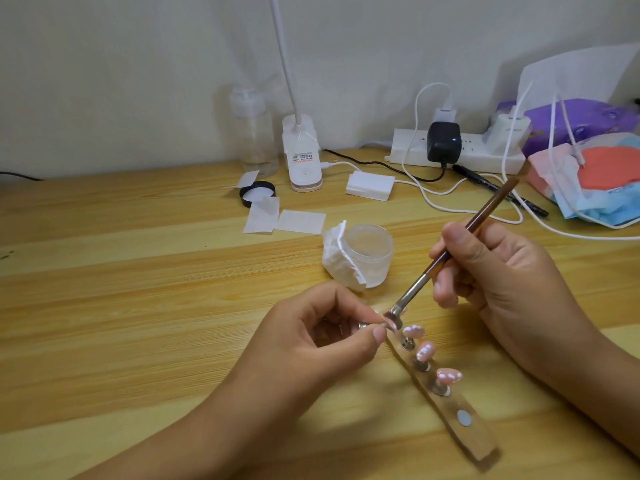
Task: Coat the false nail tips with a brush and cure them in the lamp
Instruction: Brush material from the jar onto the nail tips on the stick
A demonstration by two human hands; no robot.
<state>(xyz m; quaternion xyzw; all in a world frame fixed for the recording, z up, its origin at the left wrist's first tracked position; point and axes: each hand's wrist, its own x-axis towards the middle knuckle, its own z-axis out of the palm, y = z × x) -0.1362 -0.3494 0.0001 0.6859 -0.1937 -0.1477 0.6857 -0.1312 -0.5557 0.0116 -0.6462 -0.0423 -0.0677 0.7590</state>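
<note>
A clear holder strip (460, 431) lies on the wooden table at lower right, with three pink, white-dotted nail tips (425, 351) standing on small metal stands. My left hand (329, 337) pinches one metal stand with a nail tip (389, 325) between thumb and fingers, just off the strip's far end. My right hand (502, 271) grips a brown-handled brush (450, 254); its flat bristles touch the held tip. A frosted jar (367, 254) with a white wipe draped on its side stands behind the hands.
A black lid (258, 192) and white wipes (284, 220) lie further back. A clear bottle (254, 133), a white clip lamp (302, 157), a pad stack (370, 185), a power strip (457, 150) with cables, a pen and tissue packs line the wall.
</note>
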